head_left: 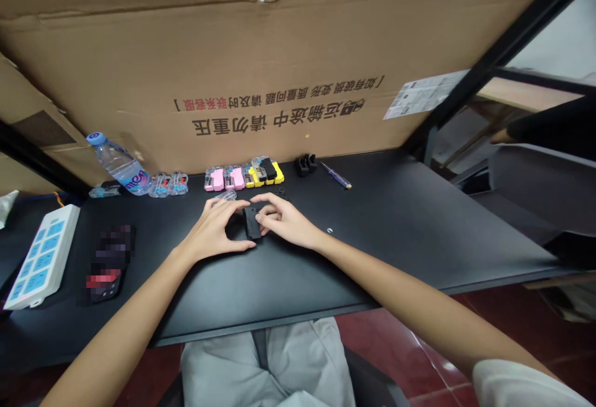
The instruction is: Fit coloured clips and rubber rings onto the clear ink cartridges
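Note:
A small black rectangular part (pixel 252 224) is between my two hands, over the dark table. My left hand (pixel 218 228) curves around its left side, with the thumb at the lower end and a fingertip at the upper end. My right hand (pixel 285 219) has its fingers bent against the right side of the part. Just behind my hands lie a clear plastic piece (pixel 226 196) and some tiny black pieces (pixel 281 193). Pink pieces (pixel 225 178) and yellow pieces (pixel 264 173) with clear parts stand in a row farther back.
Along the back are a water bottle (pixel 121 165), clear cases (pixel 168 184), black parts (pixel 305 164) and a screwdriver (pixel 337 175). A power strip (pixel 44 255) and a phone (pixel 110 264) lie left on the table (pixel 419 227). Cardboard (pixel 279 53) rises behind.

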### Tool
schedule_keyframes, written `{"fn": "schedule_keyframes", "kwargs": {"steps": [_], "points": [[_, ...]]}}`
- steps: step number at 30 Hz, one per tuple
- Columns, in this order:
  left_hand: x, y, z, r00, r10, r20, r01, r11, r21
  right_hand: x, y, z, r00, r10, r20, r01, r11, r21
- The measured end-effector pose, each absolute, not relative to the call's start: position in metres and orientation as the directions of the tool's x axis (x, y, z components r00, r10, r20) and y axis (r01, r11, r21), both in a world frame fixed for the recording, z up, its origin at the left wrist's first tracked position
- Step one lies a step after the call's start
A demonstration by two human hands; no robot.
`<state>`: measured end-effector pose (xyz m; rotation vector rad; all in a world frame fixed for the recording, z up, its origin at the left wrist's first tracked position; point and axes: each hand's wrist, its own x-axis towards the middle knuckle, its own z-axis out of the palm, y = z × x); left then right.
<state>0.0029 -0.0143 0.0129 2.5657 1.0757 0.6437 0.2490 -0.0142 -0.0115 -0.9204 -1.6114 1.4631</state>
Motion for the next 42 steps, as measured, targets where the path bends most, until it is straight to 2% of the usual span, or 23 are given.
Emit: {"fn": "schedule_keyframes", "kwargs": {"steps": [2, 4, 6, 9, 12, 17, 19, 27, 33, 38, 42], "points": [[0.002, -0.013, 0.012, 0.624, 0.729, 0.280, 0.603, -0.678, 0.421, 0.253, -0.012, -0.007, -0.454, 0.887, 0.084, 0.080, 0.134, -0.988], [0.002, -0.012, 0.012, 0.633, 0.728, 0.264, 0.601, -0.677, 0.424, 0.262, -0.008, 0.001, -0.414, 0.896, 0.164, 0.214, 0.270, -0.939], [0.001, -0.012, 0.012, 0.648, 0.721, 0.245, 0.596, -0.680, 0.427, 0.274, -0.001, 0.008, -0.326, 0.893, 0.312, 0.399, 0.428, -0.811], [0.001, -0.012, 0.012, 0.654, 0.722, 0.225, 0.601, -0.677, 0.425, 0.297, 0.013, 0.012, -0.286, 0.834, 0.472, 0.599, 0.540, -0.591], [0.001, -0.013, 0.011, 0.648, 0.729, 0.221, 0.607, -0.670, 0.428, 0.313, 0.023, 0.009, -0.384, 0.806, 0.451, 0.684, 0.576, -0.448], [0.002, -0.014, 0.011, 0.656, 0.723, 0.217, 0.608, -0.677, 0.415, 0.313, 0.025, -0.001, -0.503, 0.795, 0.339, 0.713, 0.603, -0.357], [0.003, -0.015, 0.011, 0.664, 0.717, 0.212, 0.606, -0.682, 0.408, 0.307, 0.022, -0.002, -0.529, 0.785, 0.321, 0.703, 0.618, -0.352], [0.001, -0.014, 0.008, 0.669, 0.715, 0.202, 0.607, -0.683, 0.406, 0.290, 0.009, 0.001, -0.584, 0.746, 0.320, 0.577, 0.659, -0.483], [0.003, -0.013, 0.006, 0.652, 0.725, 0.224, 0.599, -0.673, 0.435, 0.290, 0.010, -0.004, -0.597, 0.738, 0.315, 0.607, 0.672, -0.424], [0.005, -0.014, 0.006, 0.633, 0.733, 0.249, 0.597, -0.667, 0.447, 0.291, 0.009, -0.002, -0.650, 0.693, 0.313, 0.570, 0.716, -0.403], [0.006, -0.014, 0.006, 0.623, 0.739, 0.256, 0.607, -0.663, 0.439, 0.289, 0.006, 0.001, -0.638, 0.698, 0.326, 0.553, 0.709, -0.437]]}}
